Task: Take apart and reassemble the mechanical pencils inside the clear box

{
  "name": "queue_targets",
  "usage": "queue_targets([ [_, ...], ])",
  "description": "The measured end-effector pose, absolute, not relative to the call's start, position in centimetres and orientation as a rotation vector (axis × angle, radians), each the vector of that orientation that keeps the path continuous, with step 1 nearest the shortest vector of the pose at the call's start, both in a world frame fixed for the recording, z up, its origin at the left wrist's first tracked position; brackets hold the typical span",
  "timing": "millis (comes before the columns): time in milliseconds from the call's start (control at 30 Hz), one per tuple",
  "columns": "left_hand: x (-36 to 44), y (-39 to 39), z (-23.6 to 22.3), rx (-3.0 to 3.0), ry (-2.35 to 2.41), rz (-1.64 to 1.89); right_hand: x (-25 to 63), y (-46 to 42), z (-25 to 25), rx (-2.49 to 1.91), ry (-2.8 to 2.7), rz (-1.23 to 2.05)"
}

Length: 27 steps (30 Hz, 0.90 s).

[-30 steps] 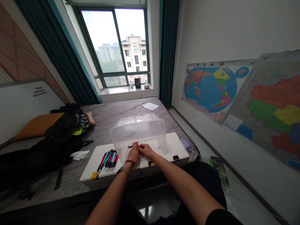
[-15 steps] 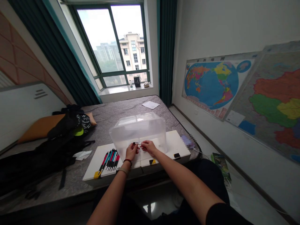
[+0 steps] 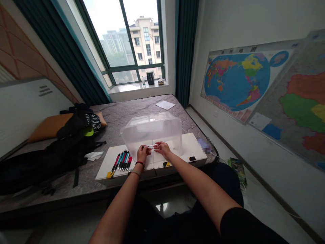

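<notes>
My left hand (image 3: 143,153) and my right hand (image 3: 161,149) meet over a white board (image 3: 188,149), fingers pinched on the two ends of a thin white pen (image 3: 150,146) held level between them. Just behind the hands stands a translucent plastic box (image 3: 152,130). To the left of my left hand, a row of several red, blue and black pens (image 3: 122,160) lies on the board. The pen's small parts are too small to make out.
The board lies on a grey mattress (image 3: 127,115) by a window. A black bag and clothes (image 3: 63,142) lie at the left, a sheet of paper (image 3: 165,104) at the far end. Maps (image 3: 238,81) hang on the right wall.
The hands have drawn slightly apart, and the item between them now shows as a longer pale pen. The camera has tilted down a little; the pens on the board have not moved.
</notes>
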State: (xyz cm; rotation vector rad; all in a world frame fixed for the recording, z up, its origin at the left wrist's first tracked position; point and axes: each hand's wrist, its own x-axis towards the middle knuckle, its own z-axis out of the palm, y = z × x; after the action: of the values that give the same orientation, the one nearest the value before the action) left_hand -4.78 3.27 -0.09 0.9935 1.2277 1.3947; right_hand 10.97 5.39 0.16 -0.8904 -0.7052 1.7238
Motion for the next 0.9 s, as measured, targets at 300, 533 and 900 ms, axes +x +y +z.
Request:
queue_targets([
  [300,-4.7,2.7,0.5,0.975,1.214,1.366,11.4,5.5,-0.2,-0.821,-0.595,1.769],
  [533,-4.5,2.7,0.0,1.089,1.192,1.361,11.7,5.6,0.0,-0.816,-0.578,1.832],
  [900,-3.7,2.2,0.4,1.49,1.396,1.277,11.1,5.1,0.1,-0.867,-0.834,1.834],
])
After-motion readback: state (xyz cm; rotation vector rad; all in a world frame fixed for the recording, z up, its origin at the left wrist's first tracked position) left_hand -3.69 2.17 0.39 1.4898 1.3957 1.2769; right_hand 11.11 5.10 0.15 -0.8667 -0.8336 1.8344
